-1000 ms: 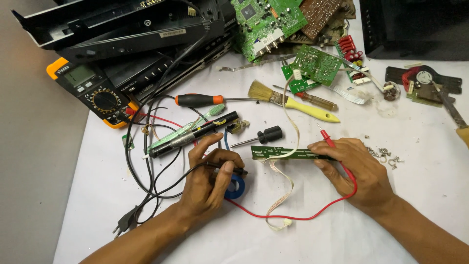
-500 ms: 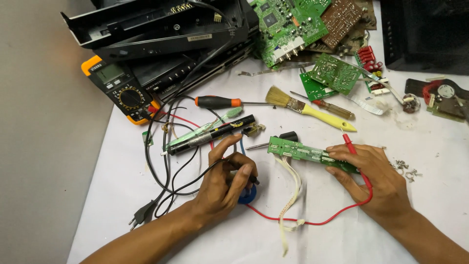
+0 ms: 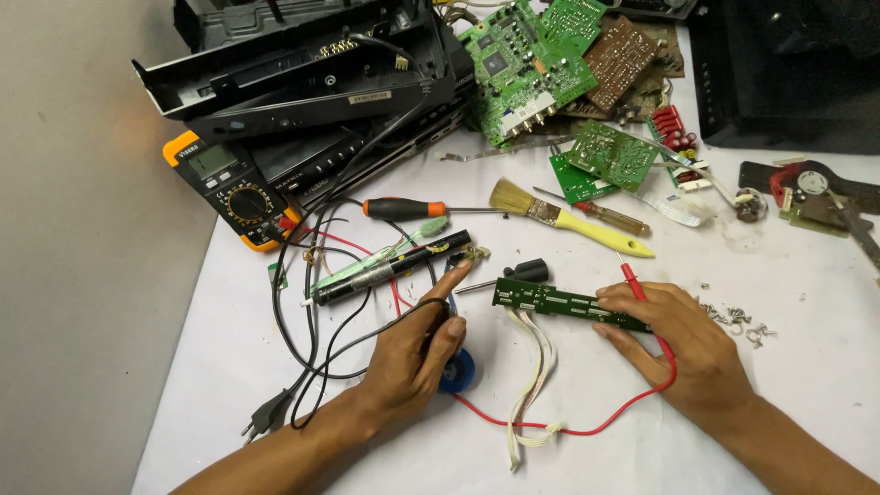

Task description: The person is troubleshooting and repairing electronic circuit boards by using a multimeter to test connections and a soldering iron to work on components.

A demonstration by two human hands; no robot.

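On the far left we see a yellow meter [image 3: 234, 188] by a pile of black cases [image 3: 302, 82]. Our left hand [image 3: 412, 362] is closed around a black probe [image 3: 446, 307], with one finger pointing up at the black pen-shaped tool [image 3: 394, 268]. A blue tape roll [image 3: 458, 374] peeks out under that hand. Next comes the long green board [image 3: 550, 301], flat on the white table [image 3: 779, 385]. Our right hand [image 3: 678, 344] presses on its right end and grips the red probe [image 3: 634, 278]. A yellow brush [image 3: 568, 218] lies above.
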